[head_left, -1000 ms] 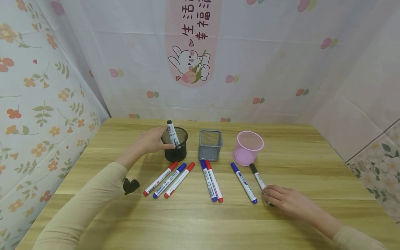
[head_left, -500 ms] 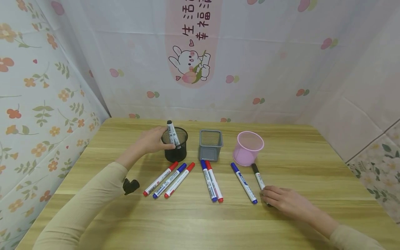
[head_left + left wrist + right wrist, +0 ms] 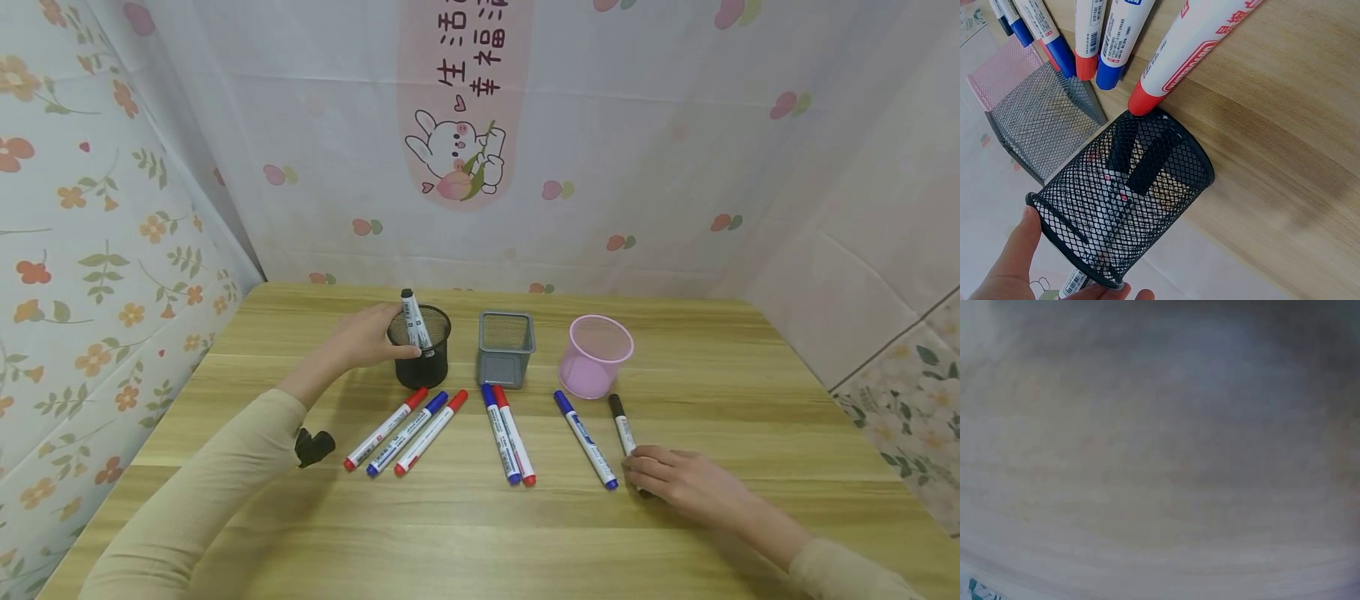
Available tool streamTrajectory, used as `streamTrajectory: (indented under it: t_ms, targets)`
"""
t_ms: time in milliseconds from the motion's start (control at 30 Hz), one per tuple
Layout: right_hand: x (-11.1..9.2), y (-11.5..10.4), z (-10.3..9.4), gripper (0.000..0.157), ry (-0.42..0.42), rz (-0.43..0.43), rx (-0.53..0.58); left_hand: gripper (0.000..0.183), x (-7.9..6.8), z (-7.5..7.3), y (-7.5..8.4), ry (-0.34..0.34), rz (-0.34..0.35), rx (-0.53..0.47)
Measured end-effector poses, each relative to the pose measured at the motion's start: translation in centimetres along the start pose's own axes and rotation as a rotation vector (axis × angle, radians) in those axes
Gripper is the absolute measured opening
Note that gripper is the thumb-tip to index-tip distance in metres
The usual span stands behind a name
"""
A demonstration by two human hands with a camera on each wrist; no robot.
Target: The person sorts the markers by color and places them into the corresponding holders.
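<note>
My left hand (image 3: pixel 363 337) grips the rim of a round black mesh pen cup (image 3: pixel 425 369). In the left wrist view the thumb lies along one side of the black pen cup (image 3: pixel 1125 200) and fingertips show at the rim. Black-capped whiteboard markers (image 3: pixel 412 318) lean inside it. On the right, my right hand (image 3: pixel 686 486) holds the lower end of a black whiteboard marker (image 3: pixel 623 429) lying on the table, its fingers bent over it. The thumb is hidden, and the right wrist view is only a blur of pale surface.
A square grey mesh cup (image 3: pixel 505 367) and a round pink cup (image 3: pixel 588 372) stand right of the black one. In front lie a red marker (image 3: pixel 386 429), a blue marker (image 3: pixel 587 439) and several others. A black object (image 3: pixel 315 447) is by the left sleeve.
The black marker under my right hand has swung slightly, its far end moving right, away from the blue marker. The right hand has shifted a little left. My left hand stays put.
</note>
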State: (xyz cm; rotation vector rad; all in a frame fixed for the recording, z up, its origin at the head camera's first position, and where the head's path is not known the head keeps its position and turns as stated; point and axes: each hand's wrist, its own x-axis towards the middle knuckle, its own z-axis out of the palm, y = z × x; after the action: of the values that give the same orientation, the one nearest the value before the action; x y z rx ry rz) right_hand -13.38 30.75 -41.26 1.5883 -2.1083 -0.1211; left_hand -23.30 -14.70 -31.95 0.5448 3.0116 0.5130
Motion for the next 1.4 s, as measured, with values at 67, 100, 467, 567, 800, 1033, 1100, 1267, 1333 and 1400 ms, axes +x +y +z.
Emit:
streamTrajectory:
  t_ms: [67, 100, 467, 567, 800, 1033, 1100, 1267, 1333, 1400]
  targets:
    - [-0.1, 0.0, 0.0, 0.05, 0.013, 0.007, 0.004, 0.079, 0.0, 0.0, 0.0, 0.001, 0.002, 0.003]
    - [-0.1, 0.0, 0.0, 0.05, 0.017, 0.01, 0.006, 0.079, 0.0, 0.0, 0.0, 0.001, 0.0, 0.002]
    - [0.2, -0.3, -0.3, 0.047, 0.087, 0.063, 0.022, 0.079, -0.1, 0.0, 0.0, -0.001, 0.0, -0.001]
    - [0.7, -0.4, -0.6, 0.041, 0.147, 0.092, 0.062, 0.079, 0.0, 0.0, -0.1, -0.003, -0.001, 0.001]
    - [2.1, -0.4, -1.4, 0.034, 0.265, 0.149, 0.123, 0.08, 0.0, 0.0, -0.1, -0.005, -0.002, 0.004]
    - [3.4, -0.3, -2.3, 0.03, 0.363, 0.15, 0.148, 0.08, 0.1, 0.1, -0.1, -0.014, -0.011, 0.02]
    - [3.8, -0.3, -2.6, 0.029, 0.387, 0.148, 0.154, 0.08, 0.1, 0.1, -0.1, -0.015, -0.009, 0.023]
    - [4.7, -0.2, -3.5, 0.026, 0.454, 0.143, 0.2, 0.08, 0.0, 0.0, 0.0, -0.014, -0.004, 0.026]
    - [5.1, -0.2, -3.9, 0.026, 0.469, 0.148, 0.218, 0.08, 0.0, 0.0, 0.0, -0.015, -0.004, 0.025]
    - [5.3, -0.3, -4.3, 0.026, 0.479, 0.154, 0.231, 0.08, -0.1, 0.0, 0.0, -0.017, -0.008, 0.022]
